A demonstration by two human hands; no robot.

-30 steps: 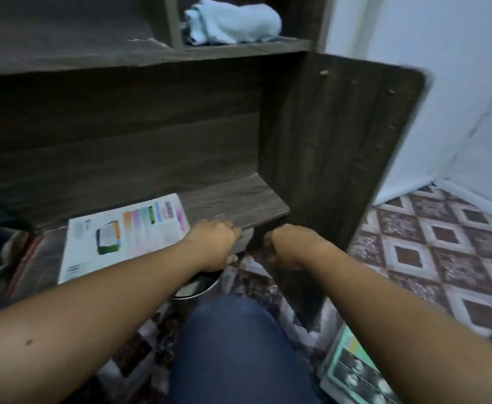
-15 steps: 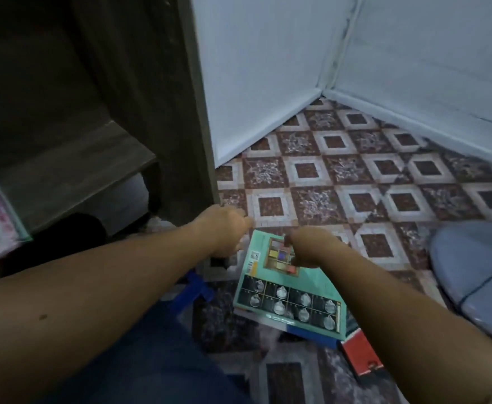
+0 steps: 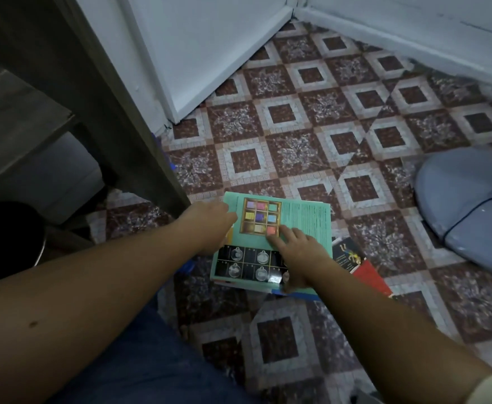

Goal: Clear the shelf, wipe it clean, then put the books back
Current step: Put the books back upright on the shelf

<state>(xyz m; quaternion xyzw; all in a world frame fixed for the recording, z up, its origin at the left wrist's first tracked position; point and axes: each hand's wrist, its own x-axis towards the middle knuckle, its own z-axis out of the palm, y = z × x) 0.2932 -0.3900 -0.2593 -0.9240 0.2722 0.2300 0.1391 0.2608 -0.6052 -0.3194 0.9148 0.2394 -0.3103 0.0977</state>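
Note:
A green book (image 3: 303, 220) with a grid of coloured squares on its cover lies on top of a small stack on the tiled floor. My left hand (image 3: 209, 225) grips the book's left edge, its fingertips hidden under the cover. On top of the cover rests my right hand (image 3: 294, 252), fingers spread flat near the coloured grid. A blue book (image 3: 297, 295) and a red book (image 3: 368, 274) stick out from under the green one. The dark wooden shelf (image 3: 20, 118) is at the far left, and its visible board is bare.
The shelf's side panel (image 3: 116, 135) stands just left of the stack. A dark round pot (image 3: 5, 234) sits under the shelf. A pale blue rounded object (image 3: 466, 211) lies on the floor at the right. White walls meet in a corner behind.
My view swung from the shelf to the floor on the right. Both hands left the shelf edge and came down onto the green book, the right hand opening flat on its cover.

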